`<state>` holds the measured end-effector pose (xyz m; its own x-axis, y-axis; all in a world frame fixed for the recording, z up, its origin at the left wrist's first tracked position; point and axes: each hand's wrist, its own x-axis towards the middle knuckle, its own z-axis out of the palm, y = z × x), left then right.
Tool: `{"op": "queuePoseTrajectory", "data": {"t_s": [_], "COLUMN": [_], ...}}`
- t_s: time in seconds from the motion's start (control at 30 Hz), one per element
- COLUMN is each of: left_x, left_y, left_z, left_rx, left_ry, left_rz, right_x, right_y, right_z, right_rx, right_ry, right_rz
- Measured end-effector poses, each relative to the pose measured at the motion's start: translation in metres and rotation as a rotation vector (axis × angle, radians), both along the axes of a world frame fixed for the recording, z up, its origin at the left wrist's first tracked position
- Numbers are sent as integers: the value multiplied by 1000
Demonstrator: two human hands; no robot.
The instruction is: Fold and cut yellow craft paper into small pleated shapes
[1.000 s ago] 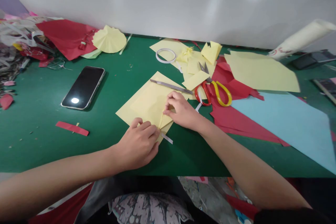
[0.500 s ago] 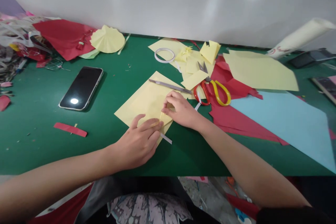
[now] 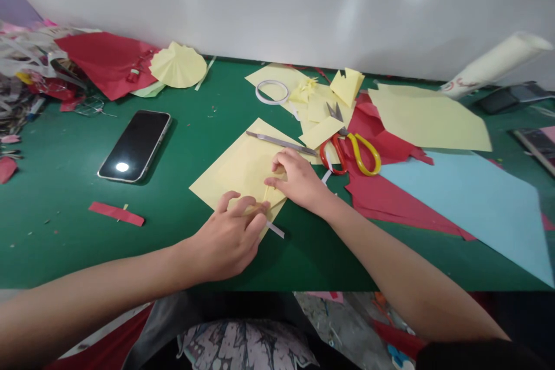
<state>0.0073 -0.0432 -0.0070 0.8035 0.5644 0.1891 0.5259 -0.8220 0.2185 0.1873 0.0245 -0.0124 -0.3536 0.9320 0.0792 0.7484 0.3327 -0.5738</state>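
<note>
A yellow paper sheet (image 3: 234,165) lies at an angle on the green table. My left hand (image 3: 234,231) rests on its near part, fingers bent and pressing a small narrow yellow strip (image 3: 266,192). On the strip's far end, my right hand (image 3: 295,179) has thumb and fingers curled in. A short white strip (image 3: 276,229) pokes out from beside my left fingertips. Just beyond my hands, a slim metal blade-like tool (image 3: 281,143) lies across the sheet. Scissors (image 3: 364,153) with red and yellow handles are right of it.
A phone (image 3: 135,145) and a small red paper strip (image 3: 116,214) lie to the left. Farther back are a tape roll (image 3: 259,92) and a pleated yellow paper disc (image 3: 178,66). Red paper (image 3: 390,202) and a blue sheet (image 3: 472,191) cover the right side.
My left index and middle fingers have lifted and bent a little. My right hand has shifted very slightly, its thumb still at the yellow strip. Other things have stayed put.
</note>
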Motion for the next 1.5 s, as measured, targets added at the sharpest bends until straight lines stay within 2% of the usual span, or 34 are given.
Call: {"op": "queuePoseTrajectory", "data": {"t_s": [0.37,0.53,0.67,0.8,0.9,1.03,1.27,1.5], "left_x": [-2,-5,-6,-5,-5,-5,-6,-5], "left_y": [-2,0,2,4,5,7,9,10], "left_z": [0,-2,-1,-1,-4,-6,-7,-6], "left_rx": [114,158,165,128,83,60,69,65], "left_ry": [-24,-131,-156,-91,-46,-19,-59,-76], "left_rz": [-26,-5,16,-15,-28,-29,-25,-31], "right_x": [-1,7,17,23,24,24,23,22], "right_y": [0,0,-3,-8,-8,-4,-1,-2], "right_z": [-3,7,23,36,35,28,25,26], "right_rx": [24,32,152,138,108,94,33,-89], "right_ry": [12,81,150,84,-19,-127,-123,-51], "right_rz": [-24,25,135,386,520,601,612,532]}}
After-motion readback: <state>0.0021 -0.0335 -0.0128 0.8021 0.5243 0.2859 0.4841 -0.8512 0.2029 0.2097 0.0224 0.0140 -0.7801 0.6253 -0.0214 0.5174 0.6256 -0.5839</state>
